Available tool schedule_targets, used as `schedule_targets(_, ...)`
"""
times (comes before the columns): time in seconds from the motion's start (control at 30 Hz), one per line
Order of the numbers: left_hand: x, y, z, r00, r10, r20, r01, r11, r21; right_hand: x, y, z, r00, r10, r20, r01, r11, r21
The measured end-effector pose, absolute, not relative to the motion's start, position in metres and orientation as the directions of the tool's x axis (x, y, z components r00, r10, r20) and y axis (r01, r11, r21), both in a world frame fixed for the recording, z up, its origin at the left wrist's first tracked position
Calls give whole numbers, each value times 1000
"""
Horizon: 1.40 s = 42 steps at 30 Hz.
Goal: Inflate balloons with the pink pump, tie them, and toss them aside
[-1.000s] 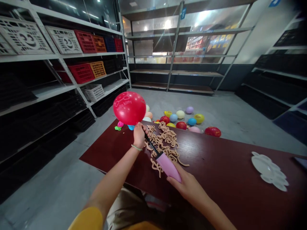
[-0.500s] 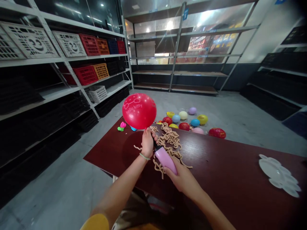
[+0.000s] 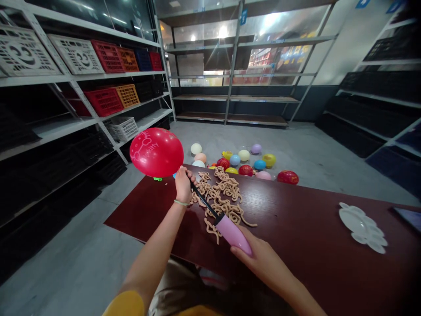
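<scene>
A red balloon (image 3: 157, 152) with pale printing is swollen with air above the table's left part. My left hand (image 3: 184, 184) is closed at the balloon's neck and round the front end of a balloon pump; the nozzle is hidden by the fingers. The pump (image 3: 233, 235) has a pink barrel and a black rod, which shows at length between my two hands. Wrapped round the back of the pink barrel is my right hand (image 3: 259, 254). Below the pump, tan clay-like strands (image 3: 226, 186) lie in a tangled heap on the dark red table (image 3: 296, 228).
A white scalloped palette (image 3: 363, 228) lies on the table's right, near a flat dark-edged object (image 3: 409, 218). Several coloured balloons (image 3: 246, 170) rest on the floor beyond the table. Shelves with crates (image 3: 105, 102) stand left; bare metal racks (image 3: 197, 97) stand behind.
My hands have moved apart, so more of the black rod shows. The balloon and left hand have shifted left, the right hand a little right and down; the view has turned slightly right.
</scene>
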State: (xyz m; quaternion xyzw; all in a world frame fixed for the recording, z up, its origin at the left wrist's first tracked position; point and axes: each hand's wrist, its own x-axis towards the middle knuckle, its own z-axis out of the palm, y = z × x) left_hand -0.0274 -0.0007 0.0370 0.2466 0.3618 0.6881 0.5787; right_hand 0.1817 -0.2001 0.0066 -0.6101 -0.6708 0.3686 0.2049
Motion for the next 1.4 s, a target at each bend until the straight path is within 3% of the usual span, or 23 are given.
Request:
schedule_targets(0.3,6,-34,20,-84,994,-71,-615,4,789,143,-163,11,-171,985,-32,561,71,-825)
schedule_targets(0.77,-28,3,44,-182,980,-76,-622,-55,781,172,-203,15,-145,970,-197,705,-39,-708)
schedule_targets(1.13,-1,-25,14,-97,991,-93,-621,13,784,136,-168,21,-157,986,-48,622,62,-780)
schedule_targets(1.4,-14,5,27,-151,982,-109,-584,0,812,182,-207,3,-169,971,-171,681,-10,-732)
